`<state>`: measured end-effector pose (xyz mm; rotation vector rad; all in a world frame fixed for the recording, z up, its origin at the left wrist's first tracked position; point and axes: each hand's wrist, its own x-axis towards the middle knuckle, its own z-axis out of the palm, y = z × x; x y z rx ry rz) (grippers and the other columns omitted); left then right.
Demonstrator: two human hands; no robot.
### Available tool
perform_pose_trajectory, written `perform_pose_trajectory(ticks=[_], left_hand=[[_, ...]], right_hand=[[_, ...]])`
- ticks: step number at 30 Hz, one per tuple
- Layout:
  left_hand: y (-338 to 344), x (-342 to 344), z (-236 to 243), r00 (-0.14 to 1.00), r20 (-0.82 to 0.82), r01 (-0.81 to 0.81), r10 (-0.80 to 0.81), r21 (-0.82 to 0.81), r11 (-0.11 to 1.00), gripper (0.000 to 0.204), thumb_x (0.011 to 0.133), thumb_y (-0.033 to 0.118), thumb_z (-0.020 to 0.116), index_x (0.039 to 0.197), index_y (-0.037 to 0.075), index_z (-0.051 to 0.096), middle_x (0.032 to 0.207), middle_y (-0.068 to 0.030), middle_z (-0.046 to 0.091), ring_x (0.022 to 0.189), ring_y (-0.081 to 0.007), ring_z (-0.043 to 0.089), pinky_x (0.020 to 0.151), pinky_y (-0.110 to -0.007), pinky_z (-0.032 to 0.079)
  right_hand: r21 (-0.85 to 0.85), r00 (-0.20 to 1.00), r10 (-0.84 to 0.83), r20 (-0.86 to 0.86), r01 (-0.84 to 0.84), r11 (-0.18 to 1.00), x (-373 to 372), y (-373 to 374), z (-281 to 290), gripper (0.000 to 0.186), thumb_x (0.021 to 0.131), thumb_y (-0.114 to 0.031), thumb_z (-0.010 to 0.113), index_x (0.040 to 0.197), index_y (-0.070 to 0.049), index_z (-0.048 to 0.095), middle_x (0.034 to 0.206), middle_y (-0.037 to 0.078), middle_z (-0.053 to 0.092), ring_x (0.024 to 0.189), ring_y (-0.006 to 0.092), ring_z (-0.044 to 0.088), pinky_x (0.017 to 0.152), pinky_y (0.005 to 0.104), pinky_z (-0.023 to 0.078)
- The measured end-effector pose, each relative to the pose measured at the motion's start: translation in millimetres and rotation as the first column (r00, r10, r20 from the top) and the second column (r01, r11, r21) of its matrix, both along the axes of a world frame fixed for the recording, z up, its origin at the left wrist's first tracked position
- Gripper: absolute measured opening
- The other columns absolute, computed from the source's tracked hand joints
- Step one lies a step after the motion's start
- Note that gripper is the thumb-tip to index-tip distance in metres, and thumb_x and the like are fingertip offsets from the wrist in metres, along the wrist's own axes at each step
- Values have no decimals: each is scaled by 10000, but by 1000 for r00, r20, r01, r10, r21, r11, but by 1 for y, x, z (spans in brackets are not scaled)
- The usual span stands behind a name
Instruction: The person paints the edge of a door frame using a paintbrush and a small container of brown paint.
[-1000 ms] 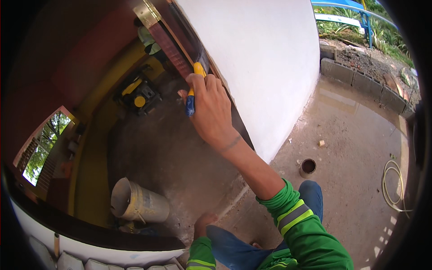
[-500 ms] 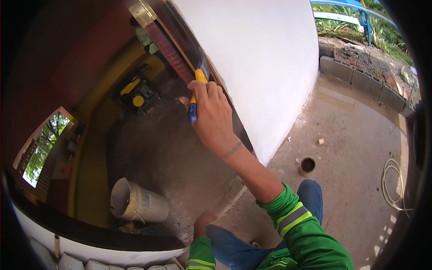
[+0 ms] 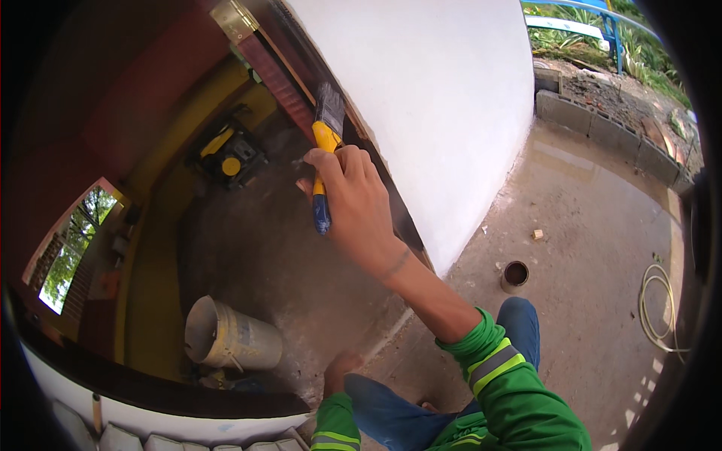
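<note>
The right hand (image 3: 355, 201) has lowered the paintbrush (image 3: 327, 135).

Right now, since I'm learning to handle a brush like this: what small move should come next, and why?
Probably a short stroke with the brush along the dark frame, kept off the white wall: the right hand holds the handle, and the bristles show against that frame, near the wall's edge. Whether they touch it is unclear.

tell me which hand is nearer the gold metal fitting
Right. The right hand, gripping the paintbrush, is below and right of the gold metal fitting; the left hand is much farther down.
</note>
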<state>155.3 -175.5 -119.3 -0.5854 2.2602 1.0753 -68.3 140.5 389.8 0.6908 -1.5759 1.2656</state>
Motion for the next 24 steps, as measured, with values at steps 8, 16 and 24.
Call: perform_pose_trajectory(ticks=[8, 16, 24], left_hand=[[3, 6, 11, 999, -34, -13, 12, -35, 999, 394, 847, 406, 661, 970, 37, 725, 920, -178, 717, 873, -301, 674, 817, -447, 505], [19, -4, 29, 997, 2, 81, -81, -31, 996, 327, 973, 130, 429, 1039, -59, 688, 993, -177, 733, 941, -246, 716, 868, -363, 582], [20, -2, 29, 999, 32, 42, -40, -82, 996, 308, 964, 120, 464, 1048, -68, 693, 1002, -189, 732, 932, -251, 721, 864, -349, 587]], right_hand=[[-37, 995, -2, -98, -2, 999, -11, -9, 28, 316, 856, -144, 697, 1132, -62, 567, 894, 111, 492, 837, 273, 521, 725, 389, 441], [-2, 997, -73, -27, 73, 997, -21, -14, 11, 289, 883, -162, 661, 1135, -56, 569, 899, 119, 503, 834, 273, 521, 726, 389, 429], [12, 992, -128, 12, 128, 992, -20, -19, 4, 303, 884, -171, 660, 1150, -57, 571, 889, 110, 500, 829, 264, 519, 717, 382, 424]])
